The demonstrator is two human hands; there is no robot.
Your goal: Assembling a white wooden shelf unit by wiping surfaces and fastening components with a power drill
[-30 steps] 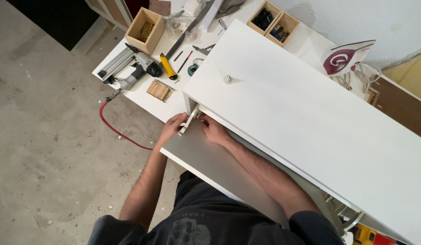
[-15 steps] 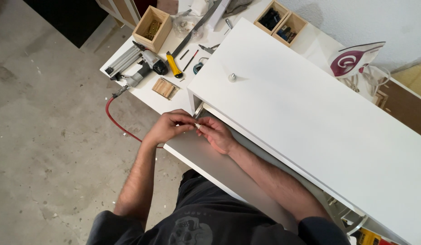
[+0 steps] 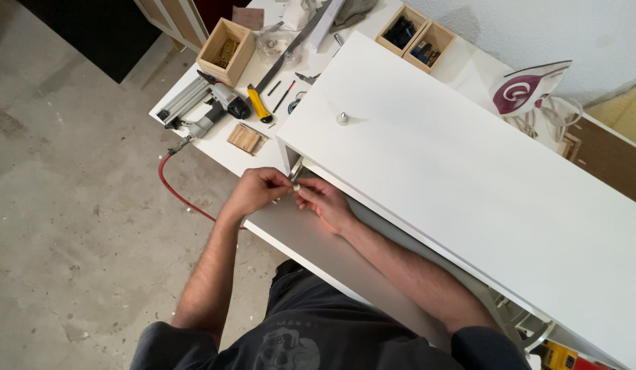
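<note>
A long white cabinet panel (image 3: 468,178) lies across the workbench, with a small metal knob (image 3: 342,118) on its top face. At its near left corner both my hands meet. My left hand (image 3: 257,192) pinches a small white part (image 3: 296,186) at the fingertips. My right hand (image 3: 325,202) touches the same small part from the right, fingers closed around it. A metal bracket or hinge (image 3: 295,169) sits just above the fingers under the panel's edge. What exactly the small part is stays unclear.
On the white workbench (image 3: 215,147) to the left lie a nail gun (image 3: 201,109) with a red hose (image 3: 177,192), a yellow utility knife (image 3: 259,104), a small wooden block (image 3: 244,138) and wooden boxes (image 3: 225,51). A clothes iron (image 3: 527,89) stands at the back right. Concrete floor lies to the left.
My hands have come a little away from the panel's corner and closed together over the small white part; the view shifted slightly.
</note>
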